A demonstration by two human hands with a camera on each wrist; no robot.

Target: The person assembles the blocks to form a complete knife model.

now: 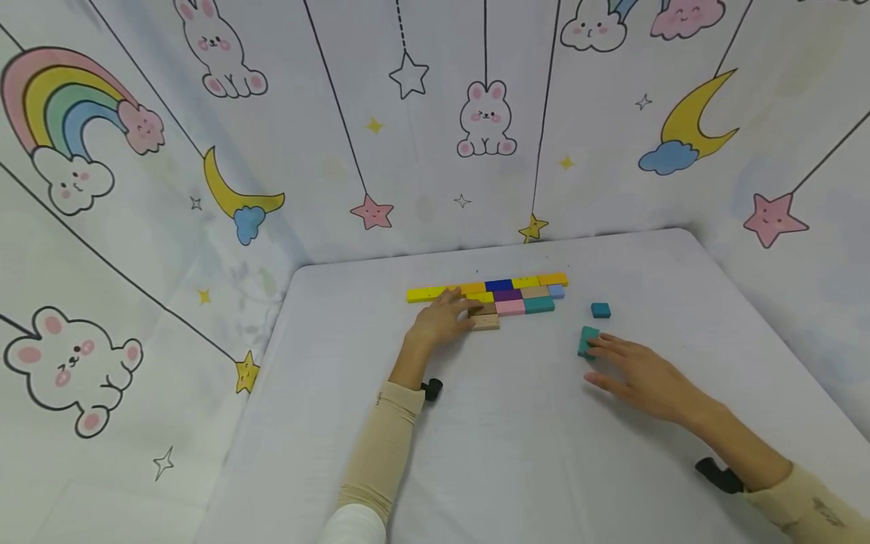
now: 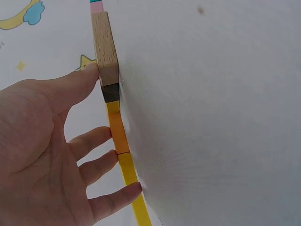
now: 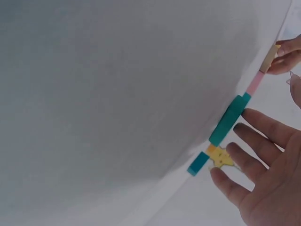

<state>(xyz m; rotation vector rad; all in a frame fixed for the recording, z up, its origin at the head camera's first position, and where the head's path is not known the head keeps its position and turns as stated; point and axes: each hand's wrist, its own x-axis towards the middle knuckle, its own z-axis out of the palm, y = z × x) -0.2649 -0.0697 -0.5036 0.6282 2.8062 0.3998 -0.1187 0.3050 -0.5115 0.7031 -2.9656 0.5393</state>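
Flat coloured blocks lie in stepped rows at the back of the table. Over their left end is my left hand (image 1: 440,321), its thumb at the pale wooden block (image 2: 106,47). Its other fingers, fairly straight, reach along the orange block (image 2: 119,132) and the long yellow block (image 2: 128,169). Further in, the rows hold a purple block (image 1: 507,295), a pink block (image 1: 510,307) and a teal block (image 1: 540,304). My right hand (image 1: 646,374) touches a separate green-teal block (image 1: 586,342) with extended fingertips, the thumb standing apart. Beyond it sits a small blue block (image 1: 601,310).
A white cloth covers the table (image 1: 503,446). Behind the block rows rises a curtain (image 1: 428,166) printed with rabbits, stars and moons. Black wrist mounts show at both sleeves.
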